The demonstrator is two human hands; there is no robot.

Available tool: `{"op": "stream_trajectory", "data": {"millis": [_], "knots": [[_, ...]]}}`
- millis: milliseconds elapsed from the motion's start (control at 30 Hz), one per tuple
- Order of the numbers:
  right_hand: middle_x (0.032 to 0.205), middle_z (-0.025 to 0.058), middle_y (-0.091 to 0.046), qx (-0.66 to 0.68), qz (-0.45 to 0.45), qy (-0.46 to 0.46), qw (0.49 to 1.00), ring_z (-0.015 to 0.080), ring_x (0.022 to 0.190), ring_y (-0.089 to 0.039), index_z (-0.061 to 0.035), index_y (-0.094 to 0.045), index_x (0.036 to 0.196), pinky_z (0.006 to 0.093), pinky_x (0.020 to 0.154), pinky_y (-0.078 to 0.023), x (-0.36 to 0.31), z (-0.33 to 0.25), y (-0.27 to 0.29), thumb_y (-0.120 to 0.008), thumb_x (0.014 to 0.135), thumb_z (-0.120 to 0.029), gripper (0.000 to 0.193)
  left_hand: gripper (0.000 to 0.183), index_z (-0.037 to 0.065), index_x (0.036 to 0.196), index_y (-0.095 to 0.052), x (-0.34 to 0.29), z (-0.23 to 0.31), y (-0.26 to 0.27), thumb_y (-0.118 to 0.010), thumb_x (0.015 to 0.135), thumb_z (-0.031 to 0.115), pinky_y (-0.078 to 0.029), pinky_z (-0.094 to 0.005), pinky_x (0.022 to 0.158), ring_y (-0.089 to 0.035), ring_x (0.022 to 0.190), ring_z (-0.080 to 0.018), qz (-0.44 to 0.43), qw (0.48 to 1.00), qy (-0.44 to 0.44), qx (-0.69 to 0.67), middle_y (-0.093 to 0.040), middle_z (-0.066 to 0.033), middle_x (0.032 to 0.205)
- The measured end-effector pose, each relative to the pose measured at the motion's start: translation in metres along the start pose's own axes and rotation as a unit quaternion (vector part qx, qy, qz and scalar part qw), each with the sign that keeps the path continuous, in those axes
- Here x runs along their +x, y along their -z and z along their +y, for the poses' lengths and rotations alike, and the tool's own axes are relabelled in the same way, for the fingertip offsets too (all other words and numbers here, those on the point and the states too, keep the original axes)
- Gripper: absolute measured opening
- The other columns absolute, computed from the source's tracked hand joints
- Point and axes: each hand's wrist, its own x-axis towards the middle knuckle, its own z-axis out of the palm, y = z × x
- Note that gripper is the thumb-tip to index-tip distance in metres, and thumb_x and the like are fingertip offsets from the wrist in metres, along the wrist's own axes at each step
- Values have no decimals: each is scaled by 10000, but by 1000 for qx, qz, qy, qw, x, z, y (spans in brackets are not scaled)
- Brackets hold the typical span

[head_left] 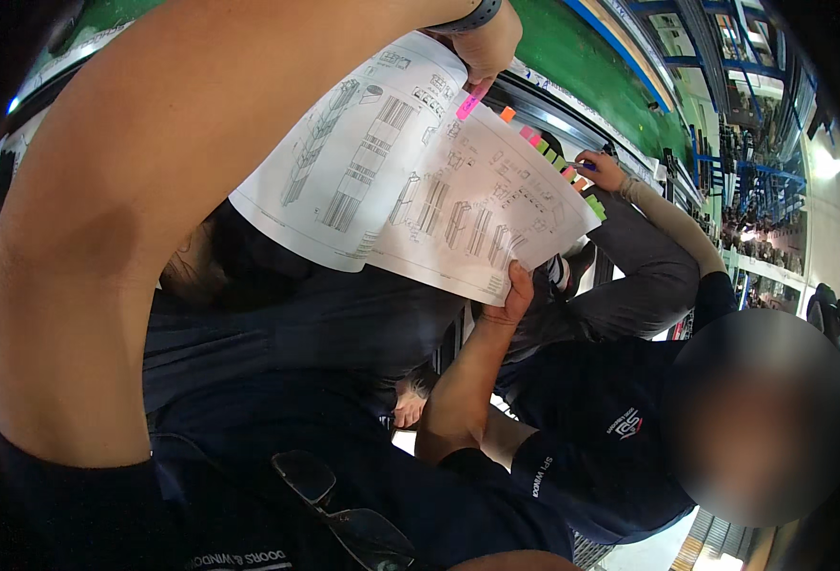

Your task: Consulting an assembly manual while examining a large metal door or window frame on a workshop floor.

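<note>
An open booklet [349, 157] of white pages with line drawings of profiles and parts is held up in front of me. My left hand [492, 46], with a dark band on its wrist, pinches the page edge beside a pink tab [467, 107]. My right hand [509, 297] grips the booklet's lower edge, its thumb on the printed page and its other fingers hidden behind. Several orange, pink and green tabs [553, 160] stick out along the right-hand page's edge.
A co-worker in a dark shirt [601, 409] sits close on the right. One hand of theirs [603, 171] holds a pen near the tabs; another hand [409, 403] shows behind my right forearm. Glasses [344, 509] hang on my shirt. Blue racks [748, 176] stand beyond a green floor [558, 43].
</note>
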Motion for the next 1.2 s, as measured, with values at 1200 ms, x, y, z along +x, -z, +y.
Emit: {"op": "stream_trajectory", "data": {"millis": [1200], "knots": [[1260, 178, -612, 32, 47, -3, 998, 299, 1112, -621, 19, -450, 1396, 377, 986, -495, 0, 1, 5, -691, 762, -19, 680, 352, 105, 845, -714, 88, 40, 24, -488, 1023, 308, -344, -346, 1144, -628, 964, -174, -113, 960, -235, 98, -695, -66, 775]]}}
